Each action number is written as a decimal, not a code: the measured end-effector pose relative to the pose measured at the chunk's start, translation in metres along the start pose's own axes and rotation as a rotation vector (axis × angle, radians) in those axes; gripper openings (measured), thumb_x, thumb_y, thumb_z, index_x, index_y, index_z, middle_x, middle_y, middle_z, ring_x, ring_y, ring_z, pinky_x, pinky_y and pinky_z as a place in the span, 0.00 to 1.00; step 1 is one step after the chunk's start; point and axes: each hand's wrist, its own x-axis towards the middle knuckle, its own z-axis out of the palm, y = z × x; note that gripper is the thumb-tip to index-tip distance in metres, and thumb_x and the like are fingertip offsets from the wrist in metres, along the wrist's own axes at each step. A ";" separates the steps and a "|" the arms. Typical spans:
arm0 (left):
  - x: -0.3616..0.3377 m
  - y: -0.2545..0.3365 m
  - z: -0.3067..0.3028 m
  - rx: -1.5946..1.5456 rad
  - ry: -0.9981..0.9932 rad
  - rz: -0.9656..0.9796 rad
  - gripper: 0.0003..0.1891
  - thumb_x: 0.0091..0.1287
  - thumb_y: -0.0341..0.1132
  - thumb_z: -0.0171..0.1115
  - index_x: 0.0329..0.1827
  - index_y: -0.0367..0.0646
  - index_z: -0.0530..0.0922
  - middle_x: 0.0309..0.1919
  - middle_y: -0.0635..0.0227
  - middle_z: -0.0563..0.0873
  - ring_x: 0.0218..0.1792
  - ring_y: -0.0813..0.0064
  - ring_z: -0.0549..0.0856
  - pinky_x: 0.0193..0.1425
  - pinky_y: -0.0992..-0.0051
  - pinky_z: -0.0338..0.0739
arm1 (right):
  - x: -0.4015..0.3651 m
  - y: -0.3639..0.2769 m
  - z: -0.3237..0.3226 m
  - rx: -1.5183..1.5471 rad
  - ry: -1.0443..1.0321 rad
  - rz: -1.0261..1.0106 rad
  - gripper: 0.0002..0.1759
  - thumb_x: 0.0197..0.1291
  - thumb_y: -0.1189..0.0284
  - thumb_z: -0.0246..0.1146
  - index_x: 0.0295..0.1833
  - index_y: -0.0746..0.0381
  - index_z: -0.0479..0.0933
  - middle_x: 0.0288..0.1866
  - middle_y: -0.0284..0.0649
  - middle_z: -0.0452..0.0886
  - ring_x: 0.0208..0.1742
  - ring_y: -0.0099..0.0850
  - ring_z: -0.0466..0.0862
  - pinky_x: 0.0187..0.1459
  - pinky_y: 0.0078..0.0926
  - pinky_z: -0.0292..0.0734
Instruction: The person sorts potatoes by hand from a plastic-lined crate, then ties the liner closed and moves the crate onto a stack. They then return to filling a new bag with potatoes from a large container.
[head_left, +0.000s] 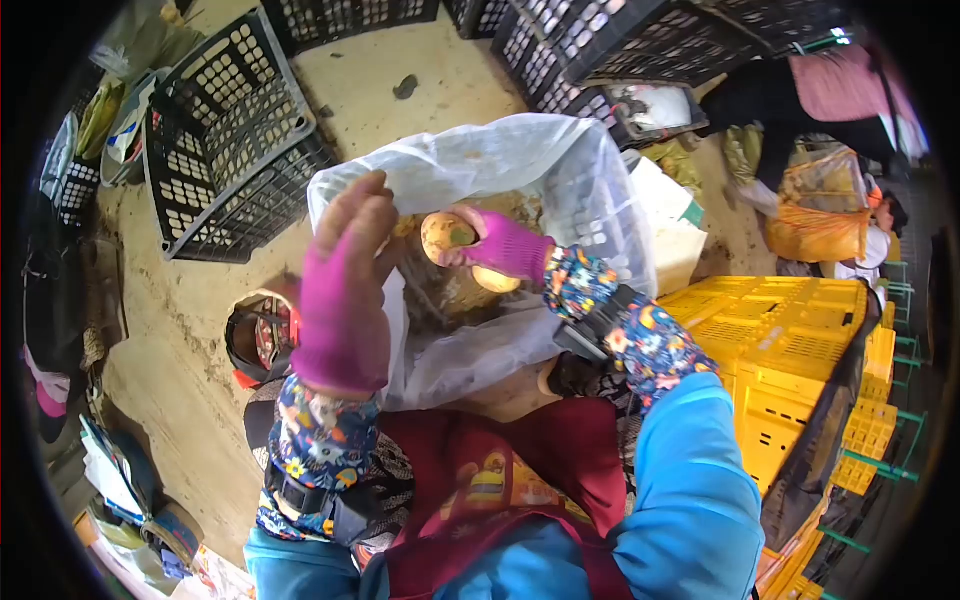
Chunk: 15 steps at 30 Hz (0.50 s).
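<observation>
My right hand (503, 246), in a purple glove, is closed around a potato (447, 236). This potato is yellowish-brown with a dark green patch on its side. A second yellowish potato (495, 280) shows just under the palm. My left hand (347, 280), in a matching purple glove with dirty fingertips, is raised over the left rim with its fingers stretched out and nothing in them. Below both hands stands a crate lined with translucent white plastic (590, 190). Brown, soil-like matter (450, 300) covers its bottom, partly hidden by my hands.
A black slatted crate (230, 150) lies tilted at the left, and more black crates (600, 45) stand at the back. Yellow crates (780, 350) are at my right. A white box (665, 225) sits beside the lined crate. Another person (840, 95) is at the upper right.
</observation>
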 end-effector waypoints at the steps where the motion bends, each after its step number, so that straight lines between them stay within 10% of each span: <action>1: -0.007 -0.006 0.009 0.030 -0.044 0.031 0.26 0.73 0.43 0.56 0.72 0.41 0.68 0.61 0.63 0.77 0.63 0.69 0.76 0.69 0.66 0.68 | -0.022 -0.027 -0.005 -0.087 0.011 -0.050 0.41 0.56 0.61 0.76 0.70 0.67 0.66 0.61 0.43 0.77 0.59 0.28 0.78 0.58 0.27 0.75; 7: -0.023 -0.034 0.049 -0.046 -0.506 -0.146 0.27 0.71 0.42 0.59 0.71 0.41 0.67 0.58 0.63 0.78 0.56 0.70 0.80 0.58 0.69 0.78 | -0.131 -0.114 -0.013 -0.381 0.220 -0.106 0.33 0.63 0.57 0.68 0.67 0.65 0.70 0.60 0.49 0.79 0.58 0.37 0.82 0.60 0.33 0.74; 9: -0.034 -0.029 0.060 -0.231 -0.552 -0.220 0.27 0.70 0.42 0.60 0.69 0.40 0.68 0.57 0.63 0.79 0.54 0.70 0.82 0.55 0.71 0.80 | -0.151 -0.097 -0.032 -0.168 0.172 -0.384 0.29 0.70 0.57 0.60 0.68 0.65 0.67 0.56 0.50 0.80 0.55 0.40 0.83 0.54 0.38 0.78; 11: -0.028 -0.040 0.054 0.096 -0.600 0.086 0.24 0.71 0.44 0.58 0.65 0.40 0.71 0.57 0.61 0.79 0.55 0.70 0.82 0.55 0.70 0.82 | -0.165 -0.067 -0.037 1.127 0.173 -0.066 0.27 0.73 0.56 0.56 0.67 0.64 0.66 0.55 0.50 0.80 0.53 0.42 0.83 0.52 0.40 0.81; 13: -0.023 -0.051 0.047 0.821 -0.536 0.690 0.23 0.72 0.45 0.57 0.64 0.40 0.72 0.56 0.60 0.80 0.56 0.70 0.82 0.55 0.69 0.82 | -0.162 -0.052 -0.036 0.370 0.545 -0.347 0.23 0.74 0.54 0.53 0.63 0.59 0.66 0.54 0.48 0.79 0.49 0.42 0.83 0.51 0.41 0.83; 15: -0.007 -0.075 0.050 0.438 -0.598 0.228 0.23 0.71 0.43 0.59 0.63 0.38 0.73 0.54 0.61 0.81 0.54 0.72 0.82 0.58 0.71 0.79 | -0.170 -0.070 -0.030 1.243 0.447 -0.162 0.21 0.74 0.55 0.54 0.61 0.58 0.68 0.54 0.47 0.78 0.50 0.39 0.83 0.52 0.40 0.84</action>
